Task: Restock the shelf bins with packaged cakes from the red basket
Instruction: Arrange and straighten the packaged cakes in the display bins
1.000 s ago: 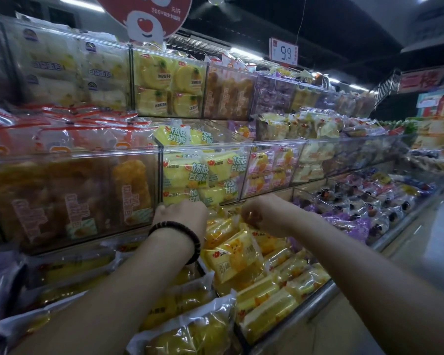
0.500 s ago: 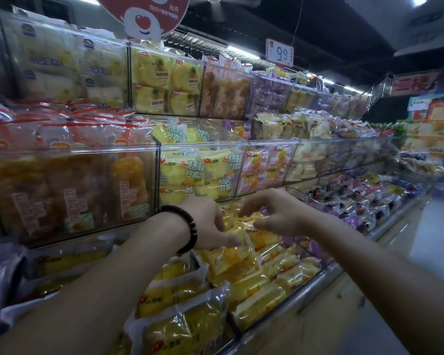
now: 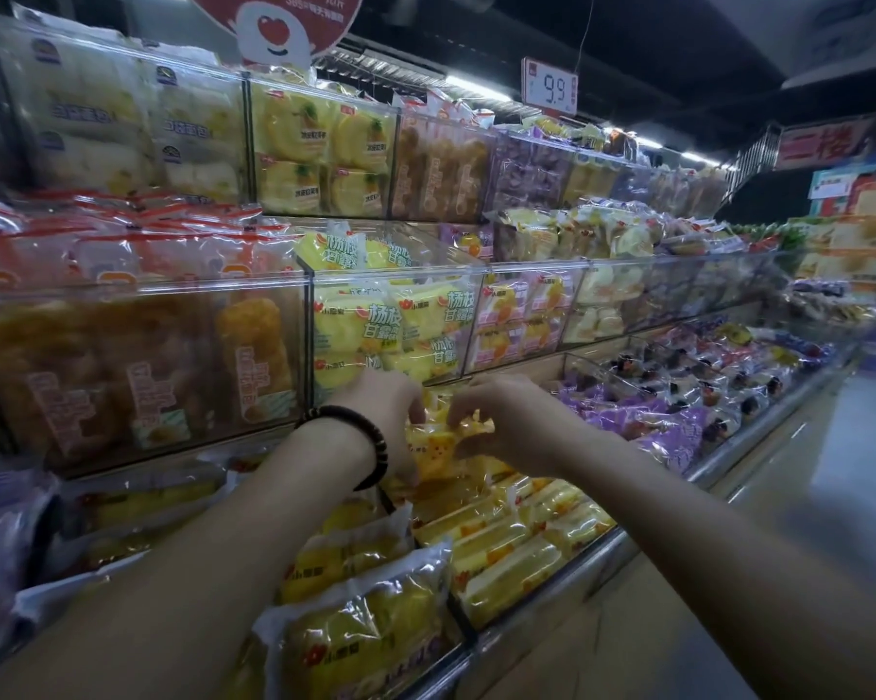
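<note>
Low on the shelf (image 3: pixel 622 545), at its back edge under a clear bin (image 3: pixel 319 346), the two hands have drawn together (half a second ago they hung a little apart, fingers spread). The left hand (image 3: pixel 382 421), with a dark bracelet (image 3: pixel 362 442) on its wrist, grips the yellow cake (image 3: pixel 438 449) at its left side. The right hand (image 3: pixel 506 421) pinches its crinkled wrapper. The cake rests on other yellow packs (image 3: pixel 506 543).
</note>
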